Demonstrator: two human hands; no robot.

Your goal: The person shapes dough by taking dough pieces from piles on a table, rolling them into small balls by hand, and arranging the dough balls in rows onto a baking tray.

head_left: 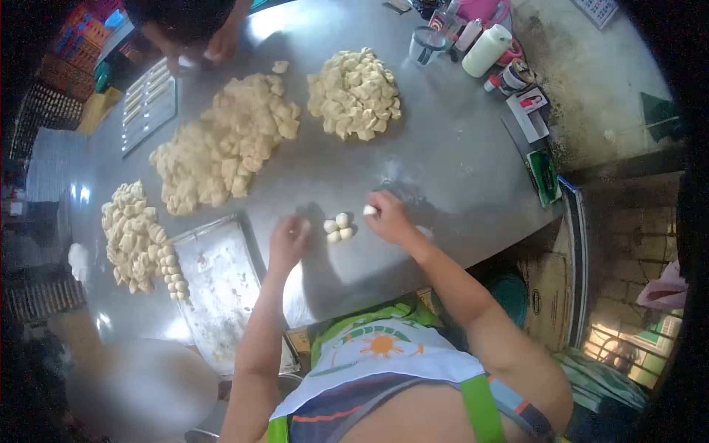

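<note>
You've got four rounded dough balls (343, 221) on the table (450, 166), your right hand (390, 216) pinching another dough piece (370, 210) beside them, left hand (287, 239) curled, contents unclear, and big dough piles (354, 96) beyond look mostly unrounded.

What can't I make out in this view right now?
All in the head view:
Left hand: blurred and curled, hiding its palm.
Co-worker: upper body cut off by the top edge.
Green packet: print too small to read.
Lower left: a blurred patch hides what is there.
</note>
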